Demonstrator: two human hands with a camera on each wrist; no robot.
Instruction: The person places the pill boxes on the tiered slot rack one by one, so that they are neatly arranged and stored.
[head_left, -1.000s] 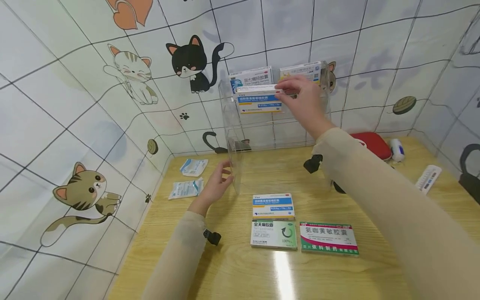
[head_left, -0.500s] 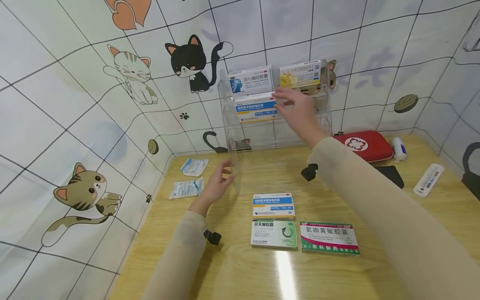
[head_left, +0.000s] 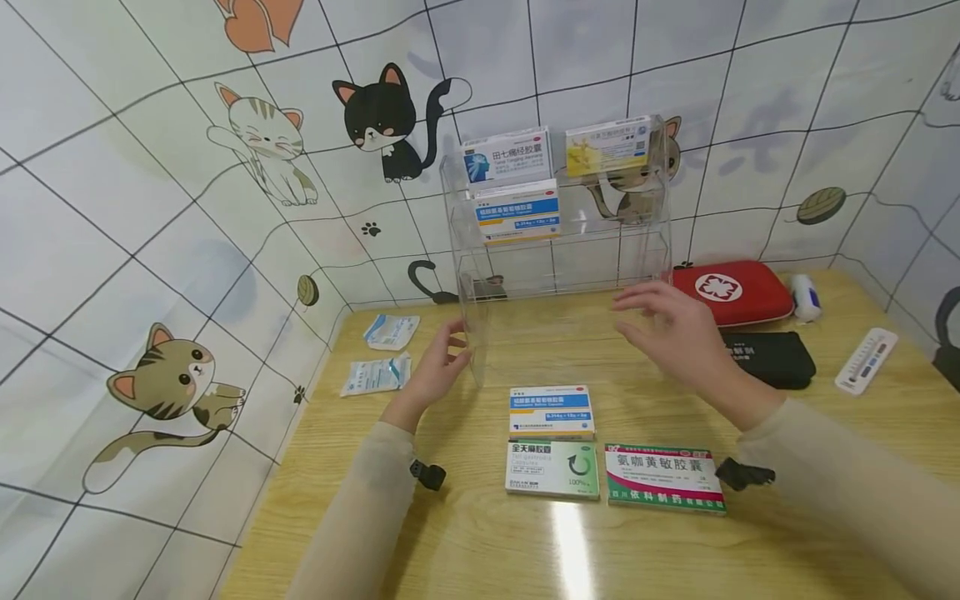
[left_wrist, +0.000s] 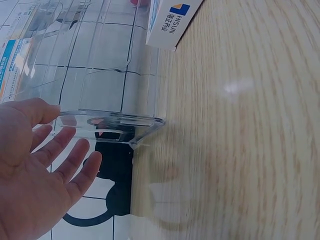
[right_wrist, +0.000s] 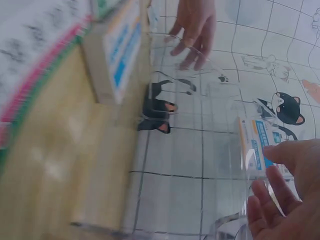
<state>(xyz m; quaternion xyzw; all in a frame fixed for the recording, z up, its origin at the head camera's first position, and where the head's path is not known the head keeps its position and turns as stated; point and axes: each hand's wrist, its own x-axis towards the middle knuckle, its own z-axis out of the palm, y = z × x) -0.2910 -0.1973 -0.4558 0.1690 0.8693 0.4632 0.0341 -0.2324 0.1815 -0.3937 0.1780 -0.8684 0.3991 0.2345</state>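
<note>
My left hand (head_left: pixel 435 367) rests against the left side panel of a clear acrylic display rack (head_left: pixel 474 333), fingers loosely spread. The left wrist view shows the thumb at the panel's edge. A blue-and-white medicine box (head_left: pixel 517 217) leans on the rack's front tier at left. Behind it stand a white medicine box (head_left: pixel 510 158) and a yellow-and-white one (head_left: pixel 607 150). My right hand (head_left: pixel 675 329) hovers in front of the rack's lower right, fingers relaxed, holding nothing. On the table lie another blue-and-white box (head_left: pixel 551 412), a green-and-white box (head_left: pixel 551 468) and a pink-and-green box (head_left: pixel 663 477).
Right of the rack lie a red first-aid case (head_left: pixel 757 292), a black pouch (head_left: pixel 776 358), a small white bottle (head_left: pixel 806 297) and a white card-like strip (head_left: pixel 866 360). Two sealed packets (head_left: pixel 377 375) lie left of the rack. A cat-printed tile wall (head_left: pixel 720 167) stands behind.
My right hand set the blue-and-white box on the rack's front tier, let go, and moved down and right. My left hand stayed at the rack's side.
</note>
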